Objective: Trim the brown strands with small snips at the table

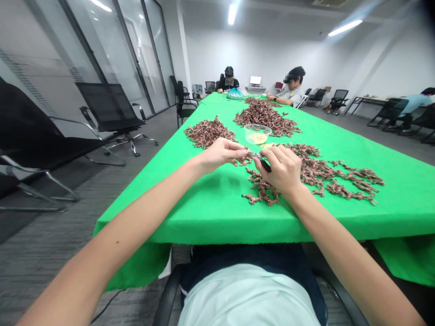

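The left hand (pixel 220 155) narrowly grips a brown piece (pixel 245 158) up against pliers (pixel 261 159) held in the right hand's (pixel 277 170) closed grip, with more pieces (pixel 263 191) within reach on the table (pixel 217 213).

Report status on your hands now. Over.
Right hand gripping black-handled metal tool; left hand fingertips at its tip. Brown piles beside hands on green tablecloth. Clear plastic bowl just ahead.

Black-handled nippers (pixel 261 160) angled beside heaped brown plastic pieces (pixel 316 174)
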A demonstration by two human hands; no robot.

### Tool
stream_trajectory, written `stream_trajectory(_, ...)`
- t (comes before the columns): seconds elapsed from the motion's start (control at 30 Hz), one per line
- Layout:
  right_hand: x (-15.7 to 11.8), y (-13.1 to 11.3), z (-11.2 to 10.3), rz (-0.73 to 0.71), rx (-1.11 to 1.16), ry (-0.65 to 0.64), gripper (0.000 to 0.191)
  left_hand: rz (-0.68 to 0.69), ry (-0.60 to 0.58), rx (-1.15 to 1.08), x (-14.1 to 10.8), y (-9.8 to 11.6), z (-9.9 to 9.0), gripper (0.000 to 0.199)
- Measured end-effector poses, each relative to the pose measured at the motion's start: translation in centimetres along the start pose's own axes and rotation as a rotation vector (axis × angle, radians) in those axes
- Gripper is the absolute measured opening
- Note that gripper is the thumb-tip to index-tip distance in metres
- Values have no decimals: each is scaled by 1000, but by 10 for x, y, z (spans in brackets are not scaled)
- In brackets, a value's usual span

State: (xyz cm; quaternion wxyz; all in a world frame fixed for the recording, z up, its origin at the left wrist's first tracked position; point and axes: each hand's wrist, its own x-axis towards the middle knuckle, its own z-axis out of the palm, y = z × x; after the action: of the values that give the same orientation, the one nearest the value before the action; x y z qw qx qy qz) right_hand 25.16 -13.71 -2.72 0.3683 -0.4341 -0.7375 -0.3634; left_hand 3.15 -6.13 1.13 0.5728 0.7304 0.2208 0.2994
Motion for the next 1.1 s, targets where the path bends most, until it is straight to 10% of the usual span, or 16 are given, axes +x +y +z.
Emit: stream_trajectory(1.1,4,-2,3,281,406,-104,42,65,2,96,1,-5,-6,47)
